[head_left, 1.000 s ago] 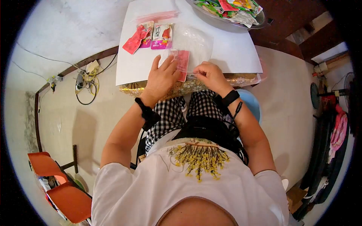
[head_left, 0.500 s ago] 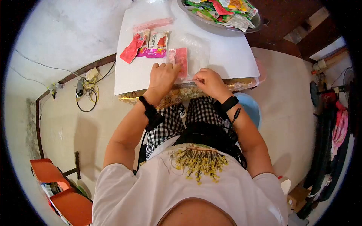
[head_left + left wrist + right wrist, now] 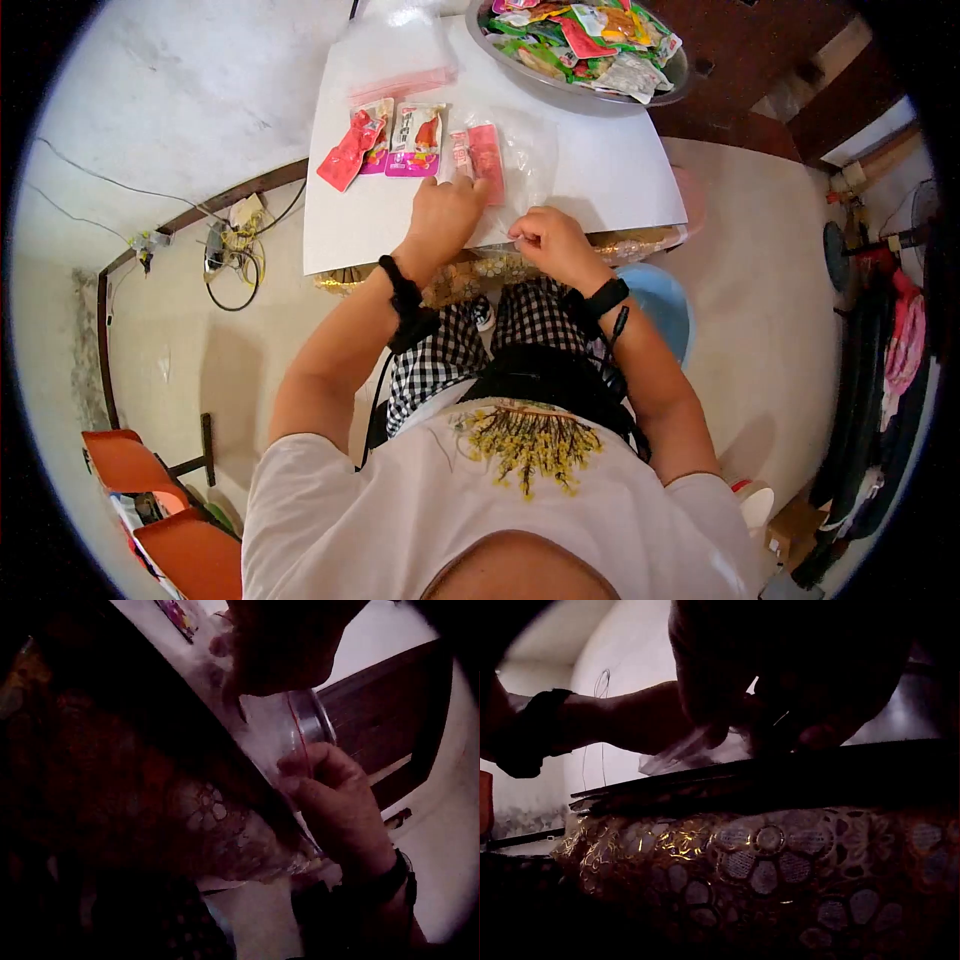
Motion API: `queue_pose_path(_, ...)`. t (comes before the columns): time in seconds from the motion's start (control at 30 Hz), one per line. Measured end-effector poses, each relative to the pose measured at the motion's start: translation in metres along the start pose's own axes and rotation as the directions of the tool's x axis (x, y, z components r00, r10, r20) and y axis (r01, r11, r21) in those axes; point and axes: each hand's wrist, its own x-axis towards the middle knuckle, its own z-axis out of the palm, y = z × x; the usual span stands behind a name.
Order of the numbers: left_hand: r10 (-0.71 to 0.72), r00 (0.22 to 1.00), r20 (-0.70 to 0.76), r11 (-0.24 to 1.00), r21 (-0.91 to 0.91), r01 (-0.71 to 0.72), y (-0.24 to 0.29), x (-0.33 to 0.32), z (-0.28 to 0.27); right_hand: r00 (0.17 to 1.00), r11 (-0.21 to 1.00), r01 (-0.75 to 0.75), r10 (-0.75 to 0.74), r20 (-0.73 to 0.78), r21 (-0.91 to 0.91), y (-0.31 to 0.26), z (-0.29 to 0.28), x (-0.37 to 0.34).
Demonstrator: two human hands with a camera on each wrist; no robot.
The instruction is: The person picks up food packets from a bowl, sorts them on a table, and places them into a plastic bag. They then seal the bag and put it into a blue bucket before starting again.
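The right hand (image 3: 553, 240) pinches the near edge of a clear bag (image 3: 530, 160) between thumb and finger. The left hand (image 3: 445, 215) is bent over the bag's left side, with its fingers touching a red packet (image 3: 486, 160); I cannot tell if it grips anything. The bag lies at the near side of the white board (image 3: 610, 170). Two white and purple packs and a red pack (image 3: 347, 158) lie to the left. A big metal bowl (image 3: 488, 42) full of packs sits far right.

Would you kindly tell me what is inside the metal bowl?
The metal bowl holds a heap of colourful packets, with green, red, yellow and silvery ones showing. Whatever lies beneath them, and the bowl's bottom, is hidden.
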Motion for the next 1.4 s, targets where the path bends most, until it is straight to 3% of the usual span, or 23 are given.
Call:
queue_pose_path(0.2, 0.168, 0.934, -0.315, 0.975, 0.193, -0.110, 0.002, 0.019, 0.009, 1.000, 1.000, -0.010, 0.010, 0.006, 0.029, -0.003, -0.001, 0.000)
queue_pose_path(0.3, 0.055, 0.991, -0.119, 0.976, 0.218, -0.028, 0.002, 0.027, 0.008, 0.999, 0.999, -0.038, 0.038, 0.010, 0.037, -0.002, 0.000, 0.000)
queue_pose_path(0.4, -0.082, 0.988, -0.132, 0.988, 0.119, 0.098, -0.006, 0.031, 0.011, 0.998, 0.998, -0.057, 0.057, -0.007, 0.021, -0.001, 0.002, 0.000)
queue_pose_path(0.5, -0.149, 0.989, -0.019, 0.984, 0.092, 0.150, -0.019, 0.027, 0.010, 0.996, 0.997, -0.073, 0.074, -0.042, 0.006, 0.000, 0.007, -0.001)
queue_pose_path(0.63, -0.095, 0.989, 0.116, 0.958, -0.258, 0.122, -0.055, 0.000, -0.016, 0.998, 0.998, -0.059, 0.059, -0.009, 0.012, -0.001, 0.005, -0.001)
queue_pose_path(0.73, -0.148, 0.983, -0.112, 0.865, -0.497, 0.073, -0.108, -0.009, -0.011, 0.999, 0.999, -0.033, 0.034, -0.027, 0.021, 0.000, 0.005, 0.000)
queue_pose_path(0.8, -0.308, 0.920, -0.243, 0.949, -0.148, 0.278, -0.131, -0.013, -0.003, 0.998, 0.997, -0.068, 0.068, -0.008, 0.032, -0.001, 0.004, 0.000)
queue_pose_path(0.83, -0.358, 0.873, -0.331, 0.922, 0.024, 0.388, -0.141, -0.016, 0.001, 0.996, 0.996, -0.084, 0.085, -0.001, 0.033, -0.002, 0.004, 0.001)
queue_pose_path(0.93, -0.504, 0.863, -0.030, 0.856, -0.153, 0.494, -0.174, -0.027, 0.017, 0.994, 0.993, -0.109, 0.109, -0.009, 0.051, 0.001, 0.006, -0.001)
queue_pose_path(1.03, -0.484, 0.875, 0.014, 0.874, -0.038, 0.485, -0.185, -0.033, 0.020, 0.993, 0.992, -0.120, 0.121, -0.010, 0.043, -0.002, 0.005, -0.001)
queue_pose_path(1.13, -0.575, 0.818, -0.018, 0.812, -0.134, 0.568, -0.186, -0.040, 0.013, 0.993, 0.993, -0.112, 0.113, -0.016, 0.043, -0.003, 0.004, -0.001)
queue_pose_path(1.2, -0.565, 0.810, -0.155, 0.785, -0.403, 0.470, -0.190, -0.051, 0.010, 0.991, 0.990, -0.121, 0.125, -0.044, 0.078, 0.001, 0.008, -0.003)
queue_pose_path(1.23, -0.569, 0.792, -0.220, 0.755, -0.521, 0.398, -0.189, -0.058, 0.007, 0.990, 0.987, -0.125, 0.131, -0.055, 0.099, 0.001, 0.009, -0.004)
queue_pose_path(1.3, -0.712, 0.701, 0.038, 0.277, -0.902, 0.331, -0.163, -0.070, -0.010, 0.987, 0.987, -0.149, 0.152, -0.050, 0.066, 0.001, 0.010, -0.004)
queue_pose_path(1.33, -0.716, 0.671, 0.194, -0.020, -0.966, 0.258, -0.142, -0.076, -0.027, 0.985, 0.985, -0.164, 0.166, -0.050, 0.048, 0.001, 0.009, -0.005)
queue_pose_path(1.4, -0.636, 0.721, 0.275, -0.131, -0.959, 0.251, -0.117, -0.093, -0.043, 0.984, 0.989, -0.141, 0.145, -0.105, 0.049, 0.005, 0.013, -0.006)
